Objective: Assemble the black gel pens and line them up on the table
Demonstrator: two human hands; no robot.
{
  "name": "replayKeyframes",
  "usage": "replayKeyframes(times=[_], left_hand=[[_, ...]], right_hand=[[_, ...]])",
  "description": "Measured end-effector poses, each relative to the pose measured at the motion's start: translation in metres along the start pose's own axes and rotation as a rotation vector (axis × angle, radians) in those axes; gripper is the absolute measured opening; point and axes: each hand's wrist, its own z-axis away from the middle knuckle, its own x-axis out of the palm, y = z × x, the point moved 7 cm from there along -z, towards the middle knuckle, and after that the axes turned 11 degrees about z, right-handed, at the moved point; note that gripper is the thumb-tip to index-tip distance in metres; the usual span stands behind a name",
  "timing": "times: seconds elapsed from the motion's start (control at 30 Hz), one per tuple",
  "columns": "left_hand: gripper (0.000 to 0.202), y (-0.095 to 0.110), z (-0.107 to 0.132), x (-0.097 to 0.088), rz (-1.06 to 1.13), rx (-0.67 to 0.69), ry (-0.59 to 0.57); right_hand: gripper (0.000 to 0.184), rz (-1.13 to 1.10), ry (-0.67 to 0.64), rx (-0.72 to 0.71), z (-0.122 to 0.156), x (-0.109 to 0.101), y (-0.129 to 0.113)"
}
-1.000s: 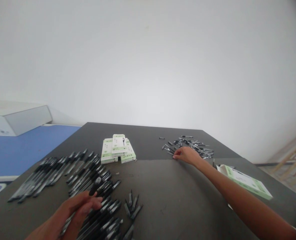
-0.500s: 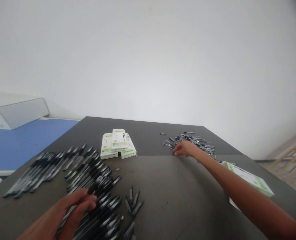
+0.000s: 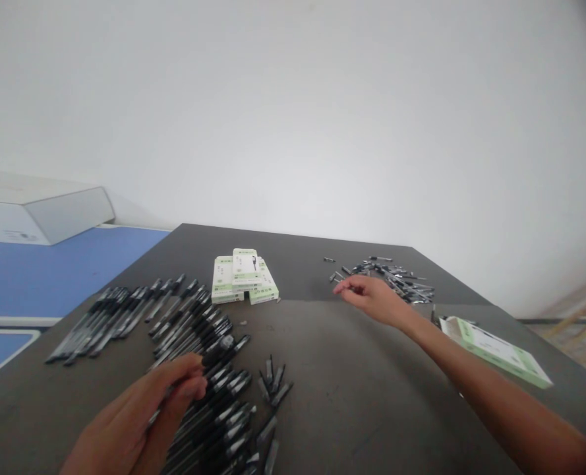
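Observation:
My left hand (image 3: 149, 409) pinches a pen (image 3: 216, 351) by its black grip, the front end pointing up and away. Beneath and beyond that hand, a large heap of clear-barrelled pens with black grips (image 3: 194, 330) covers the table's left side. A neater row of pens (image 3: 99, 320) lies farther left. My right hand (image 3: 369, 297) hovers at the near left edge of a pile of small dark pen parts (image 3: 406, 284), which look like caps. Its fingers are bent together; whatever they may hold is too small to tell. Several loose caps (image 3: 274, 382) lie beside the pen heap.
Green-and-white pen boxes (image 3: 243, 280) are stacked mid-table. Another such box (image 3: 500, 349), its end open, lies right, behind my right forearm. The dark table (image 3: 332, 396) meets a white wall. A white carton (image 3: 40, 208) sits on a blue table (image 3: 6, 270) at left.
My right hand has drawn back slightly from the pile, its fingers lifting off the table. My left hand still grips the pen. The whole view has shifted a little.

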Motion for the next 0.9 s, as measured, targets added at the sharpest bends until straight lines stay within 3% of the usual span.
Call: replayKeyframes(times=[0.1,0.17,0.3,0.57,0.77,0.9], left_hand=[[0.028,0.020,-0.003,0.001,0.093,0.069,-0.072],[0.025,0.034,-0.004,0.002,0.113,0.126,-0.119],[0.025,0.057,-0.002,0.008,0.202,0.238,-0.247],[0.035,0.071,0.009,0.019,0.286,0.335,-0.403],[0.030,0.079,0.014,0.019,0.271,0.333,-0.413],[0.021,0.080,0.013,0.017,0.274,0.229,-0.417]], right_hand=[[0.038,-0.190,-0.030,-0.149,0.056,0.012,-0.049],[0.039,-0.552,-0.111,-0.264,0.093,0.022,-0.081],[0.036,-0.816,-0.243,-0.268,0.140,0.040,-0.114],[0.022,-0.996,-0.100,-0.162,0.157,0.037,-0.118],[0.012,-0.848,0.075,-0.166,0.162,0.028,-0.115],[0.007,-0.771,0.120,-0.218,0.164,0.025,-0.119]])
